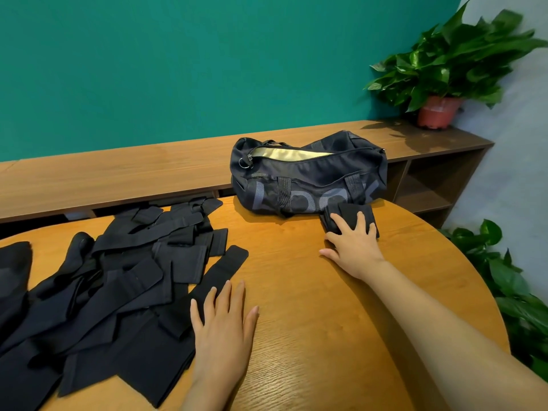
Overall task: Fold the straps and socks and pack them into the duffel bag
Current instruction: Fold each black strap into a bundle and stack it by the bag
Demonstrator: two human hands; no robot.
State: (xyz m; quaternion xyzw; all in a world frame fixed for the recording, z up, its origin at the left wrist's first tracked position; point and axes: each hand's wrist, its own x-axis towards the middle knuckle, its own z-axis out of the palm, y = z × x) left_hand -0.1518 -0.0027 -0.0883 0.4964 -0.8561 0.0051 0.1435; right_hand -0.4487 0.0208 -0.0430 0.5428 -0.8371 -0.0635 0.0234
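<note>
Nearest the lens, the right forearm (444, 336) runs across the table (296, 277) toward the duffel bag (308, 176).

**Hand states**
- Right hand (353, 244): palm down, fingers spread and nearly straight, pressing on the folded bundle (350, 213). It grips nothing.
- Left hand (222, 324): flat on the table, fingers straight, with the fingertips at the edge of the loose pile (118, 277) of straps and socks. It holds nothing.

**Positions, referred to the duffel bag**
- The folded bundle lies just in front of the bag's right half as viewed, under the right fingertips. Whether it touches the bag's base cannot be told.
- The loose pile lies in front of the bag and to its left, apart from it.
- The zip opening (293, 154) runs along the bag's top and stands parted, showing pale lining.

**Step in hand (judged)**
The bundle is being flattened before it goes into the bag.

**Procedure**
1. Press evenly so that the folds set.
2. Slide the thumb under the near edge and close the fingers over the top, taking all layers together.
3. Lift clear of the bag's side and lower the bundle through the opening.

**Caution**
A partial grip is likely to let the lower layers unfold.
</note>
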